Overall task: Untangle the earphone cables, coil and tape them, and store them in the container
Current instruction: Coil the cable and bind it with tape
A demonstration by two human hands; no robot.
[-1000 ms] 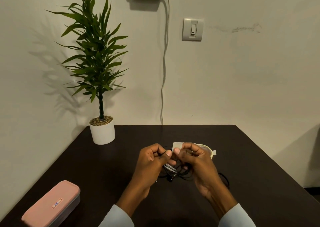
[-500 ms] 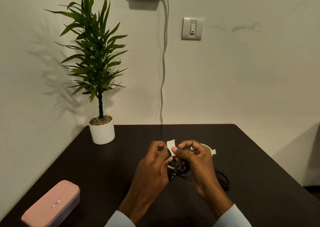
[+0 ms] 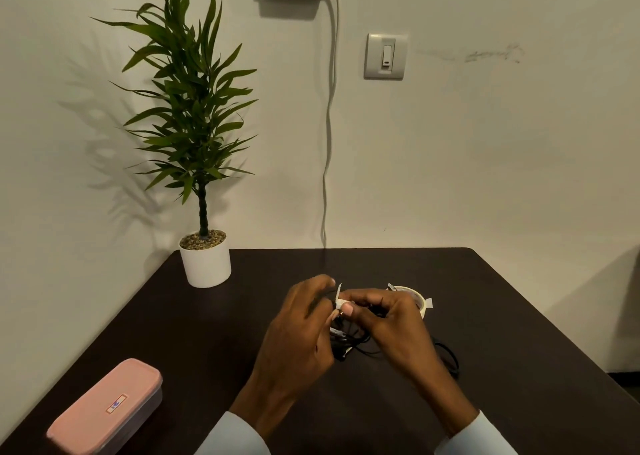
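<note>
Both hands work just above the dark table, close together. My right hand pinches a coiled black earphone cable, whose loops hang below the fingers. A short white tape strip stands upright at the coil, under my right thumb. My left hand holds the strip's free end with its fingertips. A second black cable lies on the table to the right of my right wrist. The white tape roll sits just behind my right hand. The pink container lies shut at the front left.
A potted plant in a white pot stands at the table's back left corner against the wall. A white cord hangs down the wall behind the table. The table's right edge runs diagonally toward me.
The tape strip has turned from lying flat over the coil to standing on edge between the hands. My left fingers have lifted and spread. The hands have stayed in the same place.
</note>
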